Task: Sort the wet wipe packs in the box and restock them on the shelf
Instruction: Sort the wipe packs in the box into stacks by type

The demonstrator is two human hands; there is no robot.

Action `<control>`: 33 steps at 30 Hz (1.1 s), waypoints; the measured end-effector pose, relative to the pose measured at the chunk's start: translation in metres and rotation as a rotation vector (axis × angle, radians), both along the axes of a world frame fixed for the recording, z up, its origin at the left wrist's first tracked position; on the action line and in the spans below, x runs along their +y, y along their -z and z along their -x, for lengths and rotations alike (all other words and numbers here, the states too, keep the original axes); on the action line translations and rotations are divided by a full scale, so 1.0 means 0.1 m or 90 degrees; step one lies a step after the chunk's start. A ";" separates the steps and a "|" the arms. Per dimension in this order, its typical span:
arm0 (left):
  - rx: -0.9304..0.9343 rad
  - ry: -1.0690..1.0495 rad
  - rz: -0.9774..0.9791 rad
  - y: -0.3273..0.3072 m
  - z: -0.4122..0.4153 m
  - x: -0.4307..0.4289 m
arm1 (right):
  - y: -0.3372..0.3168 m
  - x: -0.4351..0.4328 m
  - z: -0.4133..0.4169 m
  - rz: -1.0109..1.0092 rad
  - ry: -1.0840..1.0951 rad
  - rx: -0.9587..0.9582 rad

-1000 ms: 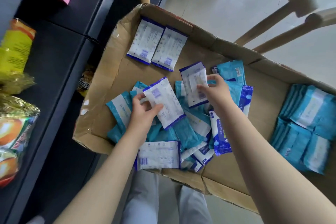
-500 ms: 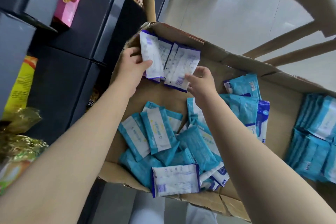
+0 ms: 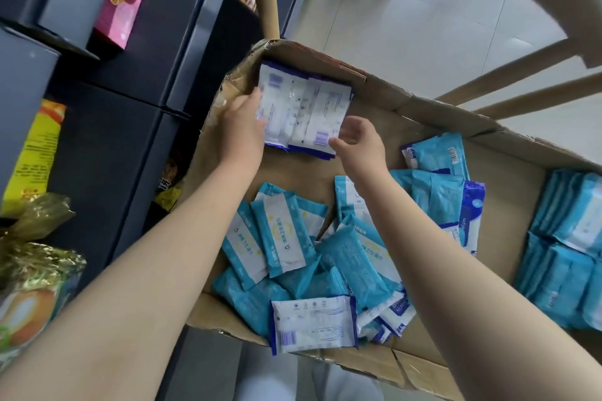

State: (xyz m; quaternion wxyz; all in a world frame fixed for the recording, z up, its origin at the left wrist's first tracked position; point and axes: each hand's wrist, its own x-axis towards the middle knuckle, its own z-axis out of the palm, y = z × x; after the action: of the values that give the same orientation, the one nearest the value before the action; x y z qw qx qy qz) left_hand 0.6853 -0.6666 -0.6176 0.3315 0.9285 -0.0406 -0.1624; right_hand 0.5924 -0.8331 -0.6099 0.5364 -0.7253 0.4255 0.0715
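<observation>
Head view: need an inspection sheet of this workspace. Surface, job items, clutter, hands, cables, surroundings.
Surface: open cardboard box, worn rim.
Job's things: white-and-purple packs bunched in the far left corner; loose teal pile mid-box; teal stacks lined up at the right; one white pack at the near edge.
Clutter: nothing seen.
Hands: left hand grips the bunched packs' left side; right hand at their lower right corner, grip unclear.
Cables: nothing seen.
Surroundings: dark shelf at left holding snack bags and a pink box; wooden chair beyond the box; pale tiled floor.
</observation>
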 end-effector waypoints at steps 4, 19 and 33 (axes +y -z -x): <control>-0.062 0.013 -0.072 -0.13 -0.14 -0.10 | -0.09 -0.04 0.08 0.019 -0.022 -0.006; 0.338 0.309 -0.081 -0.53 2.52 0.59 | -0.75 -0.49 2.54 0.297 -0.054 0.099; 0.311 0.009 0.055 -0.65 2.59 0.68 | -0.67 -0.42 2.57 0.066 0.073 0.126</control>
State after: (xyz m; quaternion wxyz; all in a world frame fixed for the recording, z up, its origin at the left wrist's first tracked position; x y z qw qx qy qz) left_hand 0.4262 -0.5985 -0.5521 0.3700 0.8464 0.0274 -0.3821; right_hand 0.3358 -0.8747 -0.5427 0.4569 -0.7161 0.5200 0.0898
